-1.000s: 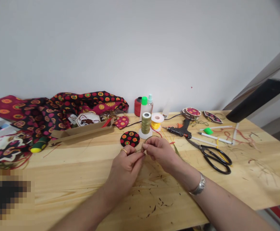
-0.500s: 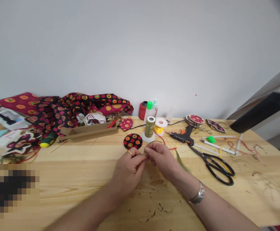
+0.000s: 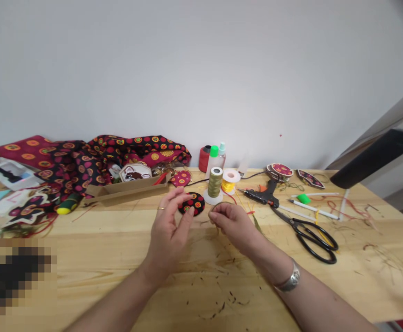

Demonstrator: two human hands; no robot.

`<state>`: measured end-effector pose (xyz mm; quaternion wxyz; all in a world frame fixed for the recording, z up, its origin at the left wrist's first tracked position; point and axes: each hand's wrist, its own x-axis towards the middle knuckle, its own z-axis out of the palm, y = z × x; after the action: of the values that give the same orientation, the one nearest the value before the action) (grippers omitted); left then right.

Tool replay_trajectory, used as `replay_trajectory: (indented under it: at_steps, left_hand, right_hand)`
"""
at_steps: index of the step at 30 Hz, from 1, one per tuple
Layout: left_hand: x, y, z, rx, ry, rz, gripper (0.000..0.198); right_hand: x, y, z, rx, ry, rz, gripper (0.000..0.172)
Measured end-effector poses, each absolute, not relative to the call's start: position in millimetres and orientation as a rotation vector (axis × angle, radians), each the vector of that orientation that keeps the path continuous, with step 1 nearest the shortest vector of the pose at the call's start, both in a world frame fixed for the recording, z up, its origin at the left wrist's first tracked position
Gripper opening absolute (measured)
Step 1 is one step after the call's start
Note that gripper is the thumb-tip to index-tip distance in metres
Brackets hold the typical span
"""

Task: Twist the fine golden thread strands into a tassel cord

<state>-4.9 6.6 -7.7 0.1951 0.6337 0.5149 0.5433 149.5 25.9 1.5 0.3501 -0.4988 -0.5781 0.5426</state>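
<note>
Head view, left hand [image 3: 170, 226]: fingers open, loosely curved.
Round patch [image 3: 195, 202]: at two o'clock from that hand, partly behind its thumb; contact unclear.
Olive spool [image 3: 215, 183]: at eleven o'clock from the right hand [image 3: 231, 223].
Right fingertips: pinched on a thin strand [image 3: 218, 229].
Scissors [image 3: 296, 224]: at three o'clock from them.

Soft, even light covers the wall [image 3: 173, 78] (lower-left corner pixelated), upper-right corner dark.

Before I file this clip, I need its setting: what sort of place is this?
Probably a small craft workspace: a spool of olive thread, a glue gun and black-handled scissors are set out on a wooden table.
</note>
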Motion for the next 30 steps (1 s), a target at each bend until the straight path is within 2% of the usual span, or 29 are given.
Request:
replay_trajectory:
  at_steps: [6,11,22,30]
  left_hand:
    - [3.3,-3.2,-8.1,1.542,1.202,1.345,0.039]
    - [8.4,-2.7,-13.8,1.338,1.068,1.039,0.056]
    - [5.2,-2.9,-10.6,1.577,1.286,0.964,0.026]
    - [2.6,-3.4,-12.1,1.829,1.424,0.987,0.019]
  right_hand:
    - [147.4,24.4,-0.1,-1.281,-1.632,1.284,0.014]
    - [148.7,24.2,-6.4,-1.264,-1.688,1.234,0.013]
    - [147.5,25.7,-4.2,-1.262,-1.696,1.208,0.011]
    - [147.6,23.9,-0.7,-1.293,-1.730,1.157,0.013]
